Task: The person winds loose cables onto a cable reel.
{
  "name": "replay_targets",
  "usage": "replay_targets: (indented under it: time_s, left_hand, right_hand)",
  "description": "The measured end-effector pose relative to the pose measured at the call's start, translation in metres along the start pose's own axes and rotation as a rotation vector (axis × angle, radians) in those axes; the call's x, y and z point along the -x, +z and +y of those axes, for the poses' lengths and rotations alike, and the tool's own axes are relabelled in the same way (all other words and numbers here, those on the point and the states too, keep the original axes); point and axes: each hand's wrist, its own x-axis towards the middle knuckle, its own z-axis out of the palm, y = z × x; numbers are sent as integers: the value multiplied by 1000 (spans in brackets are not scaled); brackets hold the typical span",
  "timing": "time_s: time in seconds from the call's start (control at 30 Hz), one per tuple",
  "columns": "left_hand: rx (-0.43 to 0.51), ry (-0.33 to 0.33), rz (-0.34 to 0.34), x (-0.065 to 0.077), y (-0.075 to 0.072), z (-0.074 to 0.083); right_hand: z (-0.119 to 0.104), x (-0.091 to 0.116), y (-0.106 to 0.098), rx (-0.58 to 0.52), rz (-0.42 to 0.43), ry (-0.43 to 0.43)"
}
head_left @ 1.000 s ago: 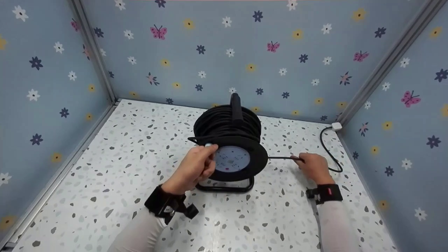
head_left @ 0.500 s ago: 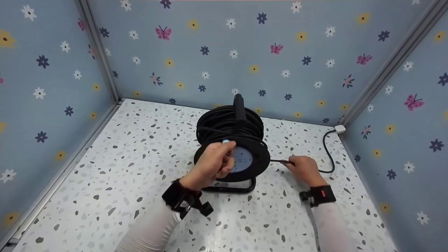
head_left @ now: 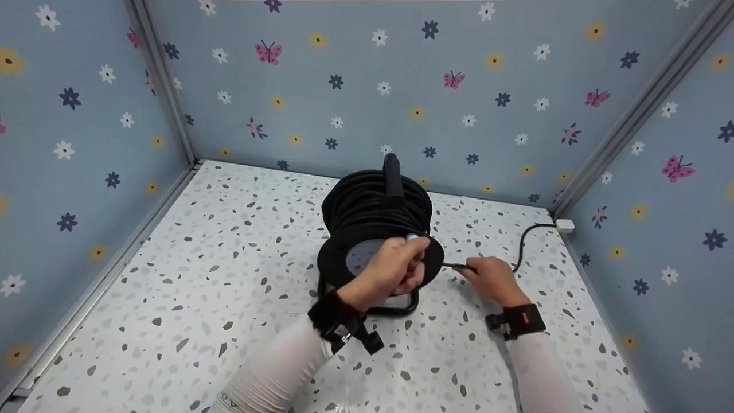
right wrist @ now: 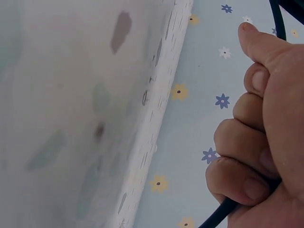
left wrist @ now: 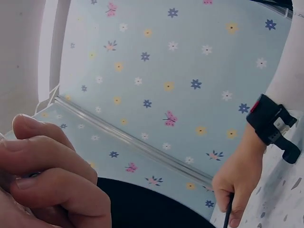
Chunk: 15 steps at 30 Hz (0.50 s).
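A black cable reel (head_left: pixel 375 201) with wound cable and a top handle stands on its tubular frame in the middle of the speckled surface. At the right side of its round front disc, my left hand (head_left: pixel 393 268) grips a small pale-blue-topped crank knob (head_left: pixel 412 236), covering part of the grey socket panel (head_left: pixel 360 256). In the left wrist view, the left hand's curled fingers (left wrist: pixel 66 194) hide most of the knob. My right hand (head_left: pixel 493 280) holds the black cable (head_left: pixel 457 265) just right of the reel. The right wrist view shows its fingers wrapped round the cable (right wrist: pixel 219 214).
The cable's loose end curves behind my right hand to a white plug (head_left: pixel 565 226) by the right wall's edge. Blue flowered panels (head_left: pixel 355 69) enclose the back and both sides, with metal posts (head_left: pixel 163 86) at the corners.
My left hand has swung from the disc's left side over to its right with the knob. The right hand has come nearer the reel, and the plug has shifted slightly forward.
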Motion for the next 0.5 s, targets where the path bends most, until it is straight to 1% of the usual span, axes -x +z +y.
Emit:
replay_targets:
  time_s: [0.27, 0.5]
  left_hand:
    - [-84, -50, 58, -10, 20, -25]
    - [-190, -102, 81, -14, 27, -51]
  right_hand:
    - [-1, 0, 2, 5, 15, -31]
    - [-1, -1, 2, 0, 7, -28]
